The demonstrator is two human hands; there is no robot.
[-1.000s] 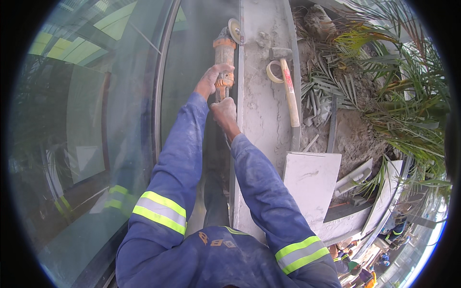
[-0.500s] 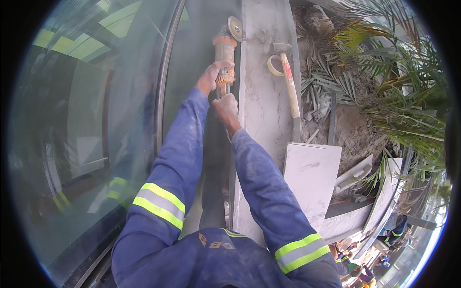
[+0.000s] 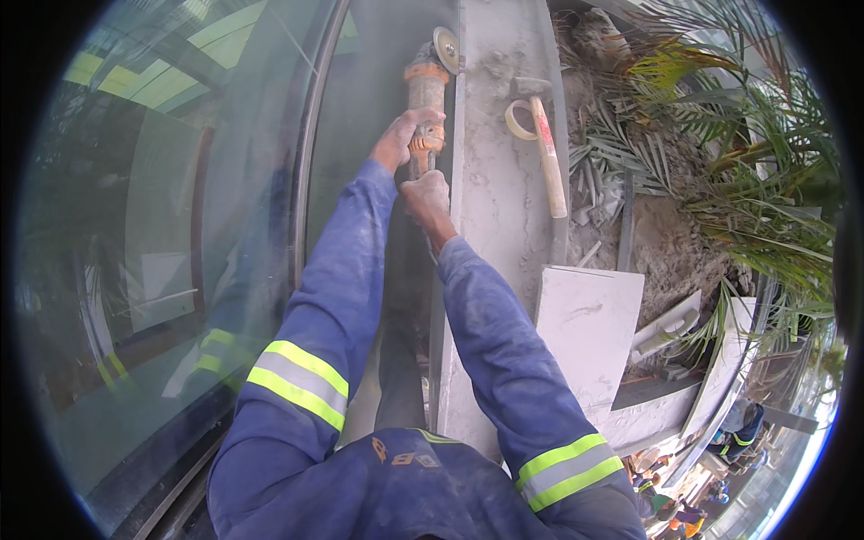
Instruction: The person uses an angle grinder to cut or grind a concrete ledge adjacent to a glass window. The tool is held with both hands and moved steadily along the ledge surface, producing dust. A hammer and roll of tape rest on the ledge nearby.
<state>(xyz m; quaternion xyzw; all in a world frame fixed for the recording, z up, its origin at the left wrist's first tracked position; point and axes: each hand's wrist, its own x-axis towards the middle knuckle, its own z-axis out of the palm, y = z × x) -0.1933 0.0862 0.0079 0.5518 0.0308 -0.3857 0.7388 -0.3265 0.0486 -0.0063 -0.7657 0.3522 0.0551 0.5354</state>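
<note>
Both my hands grip a dusty orange angle grinder point(image 3: 427, 90), held lengthwise away from me. My left hand point(image 3: 407, 137) is wrapped round the middle of its body. Behind it, my right hand point(image 3: 427, 194) closes on the rear handle. The round cutting disc point(image 3: 446, 50) at the far end meets the left edge of a dusty grey ledge point(image 3: 500, 180). Haze hangs around the tool. On the ledge to the right lie a hammer point(image 3: 547, 153) with a pale wooden handle and a roll of masking tape point(image 3: 519, 120).
A glass wall point(image 3: 162, 225) with a dark frame runs along my left. A pale slab point(image 3: 589, 328) rests on the ledge at the right. Beyond are soil, palm fronds point(image 3: 765, 198) and a trowel-like white tool point(image 3: 666, 326). Several people appear small at the lower right.
The view has shifted slightly, so the ledge and its items sit a little further right. My hands and the grinder keep the same grip, the disc still at the ledge's edge.
</note>
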